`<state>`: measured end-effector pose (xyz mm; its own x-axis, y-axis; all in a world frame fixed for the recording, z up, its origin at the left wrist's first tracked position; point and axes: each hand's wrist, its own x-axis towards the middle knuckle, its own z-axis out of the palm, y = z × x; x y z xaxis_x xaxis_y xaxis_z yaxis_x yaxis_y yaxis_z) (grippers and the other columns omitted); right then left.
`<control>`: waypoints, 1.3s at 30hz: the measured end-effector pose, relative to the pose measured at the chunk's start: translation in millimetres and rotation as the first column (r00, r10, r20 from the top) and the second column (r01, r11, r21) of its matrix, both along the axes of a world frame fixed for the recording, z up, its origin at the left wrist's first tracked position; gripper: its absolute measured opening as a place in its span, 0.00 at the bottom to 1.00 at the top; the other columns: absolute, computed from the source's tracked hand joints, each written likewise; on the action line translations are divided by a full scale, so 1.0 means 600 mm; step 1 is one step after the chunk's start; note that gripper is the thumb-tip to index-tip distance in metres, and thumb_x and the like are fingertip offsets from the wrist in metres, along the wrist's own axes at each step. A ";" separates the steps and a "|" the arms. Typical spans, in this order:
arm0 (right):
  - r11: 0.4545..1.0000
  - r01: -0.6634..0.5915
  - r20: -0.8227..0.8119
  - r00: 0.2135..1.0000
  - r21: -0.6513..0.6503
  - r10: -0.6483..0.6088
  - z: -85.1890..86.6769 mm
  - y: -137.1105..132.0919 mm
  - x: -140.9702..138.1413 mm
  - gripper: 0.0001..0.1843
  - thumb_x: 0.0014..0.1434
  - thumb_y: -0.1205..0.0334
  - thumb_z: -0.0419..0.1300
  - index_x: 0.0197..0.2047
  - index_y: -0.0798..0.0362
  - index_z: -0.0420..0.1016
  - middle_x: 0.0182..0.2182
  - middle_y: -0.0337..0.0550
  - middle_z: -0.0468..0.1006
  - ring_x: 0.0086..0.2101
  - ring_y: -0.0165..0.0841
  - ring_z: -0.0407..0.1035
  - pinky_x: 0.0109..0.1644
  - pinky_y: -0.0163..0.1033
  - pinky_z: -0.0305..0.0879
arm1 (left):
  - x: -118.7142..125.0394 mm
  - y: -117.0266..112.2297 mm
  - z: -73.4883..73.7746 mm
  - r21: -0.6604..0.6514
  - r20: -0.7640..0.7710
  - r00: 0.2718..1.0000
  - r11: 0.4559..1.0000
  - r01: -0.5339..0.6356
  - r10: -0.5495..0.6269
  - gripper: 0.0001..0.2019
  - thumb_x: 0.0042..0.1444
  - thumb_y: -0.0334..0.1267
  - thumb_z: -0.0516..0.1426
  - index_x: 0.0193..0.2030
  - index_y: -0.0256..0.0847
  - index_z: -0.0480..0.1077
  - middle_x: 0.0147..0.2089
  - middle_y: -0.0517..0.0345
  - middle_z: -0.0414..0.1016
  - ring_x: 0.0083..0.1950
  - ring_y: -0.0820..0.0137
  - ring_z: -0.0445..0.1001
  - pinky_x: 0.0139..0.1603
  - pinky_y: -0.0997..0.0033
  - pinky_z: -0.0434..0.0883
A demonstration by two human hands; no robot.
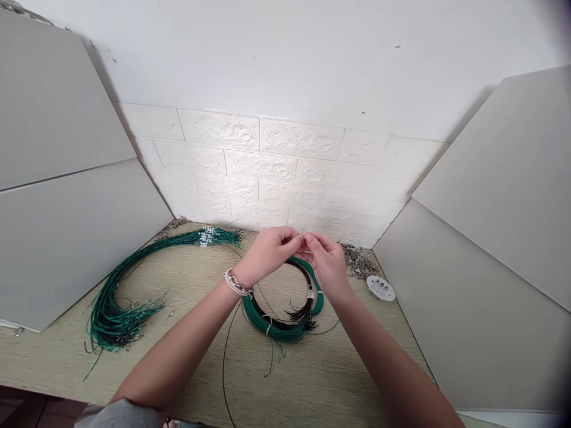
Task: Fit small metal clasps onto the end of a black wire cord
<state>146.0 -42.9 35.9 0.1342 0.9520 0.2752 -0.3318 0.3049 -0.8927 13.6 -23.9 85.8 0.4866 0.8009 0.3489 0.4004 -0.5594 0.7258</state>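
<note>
My left hand and my right hand meet fingertip to fingertip above the table, both pinched on something very small that I cannot make out. A thin dark wire trails from near my left wrist down toward the table's front edge. Under my hands lies a tied coil of green and black wires. A bracelet is on my left wrist.
A long curved bundle of green wires with white connectors lies at the left on the wooden table. A pile of small metal parts and a white oval dish sit at the back right. Grey panels stand at both sides.
</note>
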 end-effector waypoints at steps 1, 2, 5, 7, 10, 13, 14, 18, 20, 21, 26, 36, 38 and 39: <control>1.000 0.016 0.046 0.999 0.006 -0.016 0.002 -0.001 0.001 0.11 0.50 0.54 0.61 0.31 0.53 0.76 0.26 0.39 0.74 0.28 0.29 0.69 0.37 0.38 0.69 | 0.000 0.000 0.000 0.006 -0.006 1.000 1.000 -0.012 0.012 0.15 0.54 0.39 0.48 0.21 0.36 0.65 0.19 0.64 0.59 0.23 0.77 0.56 0.24 0.76 0.54; 0.999 0.033 0.104 0.994 0.011 -0.034 0.004 -0.002 0.003 0.11 0.50 0.54 0.61 0.32 0.53 0.76 0.26 0.39 0.75 0.28 0.29 0.69 0.36 0.38 0.69 | 0.000 0.000 0.000 0.010 -0.013 1.000 1.000 -0.022 0.022 0.15 0.54 0.39 0.48 0.21 0.36 0.65 0.19 0.64 0.58 0.23 0.77 0.56 0.24 0.75 0.54; 0.995 0.091 0.272 0.957 0.046 -0.100 0.013 -0.006 0.008 0.10 0.50 0.56 0.61 0.33 0.53 0.77 0.27 0.41 0.76 0.30 0.30 0.70 0.37 0.37 0.68 | 0.000 -0.001 -0.001 0.020 -0.027 0.999 0.999 -0.043 0.043 0.14 0.54 0.39 0.47 0.24 0.36 0.68 0.20 0.63 0.61 0.25 0.75 0.59 0.26 0.75 0.55; 0.989 0.118 0.327 0.935 0.087 -0.140 0.019 -0.008 0.012 0.08 0.49 0.58 0.61 0.32 0.53 0.76 0.28 0.41 0.76 0.31 0.30 0.70 0.38 0.37 0.67 | -0.001 -0.002 -0.001 0.030 -0.039 0.998 0.998 -0.050 0.051 0.14 0.55 0.38 0.46 0.26 0.36 0.69 0.22 0.62 0.65 0.26 0.74 0.61 0.28 0.74 0.56; 0.985 0.112 0.380 0.912 0.133 -0.155 0.024 -0.010 0.018 0.08 0.48 0.58 0.62 0.30 0.54 0.75 0.29 0.41 0.75 0.32 0.31 0.69 0.38 0.36 0.67 | -0.001 -0.004 0.001 0.038 -0.059 0.997 0.998 -0.047 0.049 0.15 0.56 0.39 0.45 0.27 0.36 0.69 0.23 0.62 0.65 0.27 0.74 0.62 0.28 0.74 0.57; 0.985 0.106 0.451 0.878 0.138 -0.158 0.028 -0.012 0.024 0.09 0.50 0.57 0.61 0.30 0.54 0.75 0.29 0.41 0.74 0.31 0.30 0.68 0.37 0.36 0.65 | -0.003 -0.003 0.004 0.027 -0.067 0.998 0.999 -0.018 0.020 0.17 0.57 0.44 0.46 0.26 0.36 0.68 0.21 0.63 0.62 0.25 0.75 0.59 0.26 0.74 0.55; 0.984 0.112 0.472 0.866 0.137 -0.164 0.030 -0.013 0.026 0.09 0.51 0.56 0.59 0.30 0.54 0.74 0.29 0.40 0.74 0.31 0.30 0.68 0.37 0.36 0.65 | -0.004 -0.002 0.004 0.009 -0.066 0.998 1.000 -0.002 0.002 0.18 0.56 0.45 0.46 0.26 0.36 0.68 0.21 0.63 0.60 0.24 0.75 0.58 0.25 0.75 0.54; 0.983 0.119 0.521 0.835 0.141 -0.176 0.035 -0.020 0.025 0.10 0.54 0.56 0.57 0.31 0.54 0.72 0.27 0.40 0.73 0.31 0.30 0.67 0.37 0.35 0.64 | -0.008 0.007 0.003 -0.110 -0.049 0.994 0.990 0.087 -0.092 0.18 0.54 0.49 0.49 0.28 0.35 0.70 0.21 0.63 0.58 0.23 0.77 0.55 0.24 0.76 0.52; 0.982 0.116 0.524 0.833 0.152 -0.179 0.036 -0.023 0.022 0.10 0.54 0.56 0.56 0.31 0.55 0.71 0.27 0.40 0.73 0.31 0.30 0.67 0.37 0.35 0.63 | -0.010 0.009 0.004 -0.142 -0.033 0.991 0.982 0.125 -0.131 0.18 0.54 0.49 0.50 0.29 0.35 0.69 0.21 0.63 0.58 0.23 0.77 0.54 0.23 0.76 0.52; 0.981 0.114 0.519 0.835 0.157 -0.180 0.036 -0.023 0.020 0.11 0.54 0.55 0.56 0.30 0.55 0.70 0.27 0.40 0.73 0.31 0.30 0.67 0.37 0.35 0.63 | -0.011 0.009 0.005 -0.151 -0.025 0.989 0.978 0.140 -0.146 0.17 0.53 0.49 0.50 0.29 0.35 0.69 0.21 0.63 0.58 0.23 0.77 0.54 0.23 0.76 0.52; 0.978 0.136 0.473 0.859 0.161 -0.197 0.034 -0.022 0.016 0.11 0.56 0.54 0.54 0.31 0.54 0.67 0.26 0.39 0.71 0.31 0.30 0.67 0.38 0.36 0.63 | -0.010 0.002 0.010 -0.251 0.035 0.986 0.954 0.166 -0.162 0.13 0.54 0.43 0.49 0.26 0.36 0.66 0.20 0.64 0.55 0.21 0.79 0.52 0.20 0.78 0.50; 0.898 0.077 0.554 0.763 0.433 -0.332 0.027 -0.026 0.022 0.10 0.52 0.65 0.56 0.41 0.51 0.69 0.33 0.41 0.71 0.33 0.30 0.66 0.39 0.37 0.65 | 0.009 0.004 -0.013 -0.548 0.537 0.844 0.760 0.349 -0.001 0.09 0.51 0.39 0.48 0.23 0.37 0.56 0.24 0.62 0.54 0.20 0.81 0.50 0.15 0.81 0.42; 0.898 -0.024 0.605 0.747 0.440 -0.277 0.028 -0.028 0.019 0.11 0.52 0.65 0.57 0.40 0.50 0.72 0.34 0.42 0.73 0.34 0.30 0.67 0.40 0.38 0.65 | 0.013 0.007 -0.018 -0.577 0.598 0.800 0.717 0.392 0.043 0.09 0.50 0.38 0.49 0.23 0.37 0.56 0.23 0.62 0.53 0.20 0.81 0.50 0.15 0.81 0.42; 0.903 -0.038 0.609 0.750 0.428 -0.257 0.028 -0.028 0.016 0.10 0.52 0.64 0.57 0.39 0.50 0.73 0.35 0.42 0.74 0.34 0.31 0.68 0.40 0.39 0.66 | 0.014 0.008 -0.021 -0.594 0.616 0.785 0.695 0.405 0.068 0.09 0.49 0.38 0.49 0.22 0.37 0.57 0.22 0.62 0.53 0.20 0.81 0.50 0.15 0.81 0.42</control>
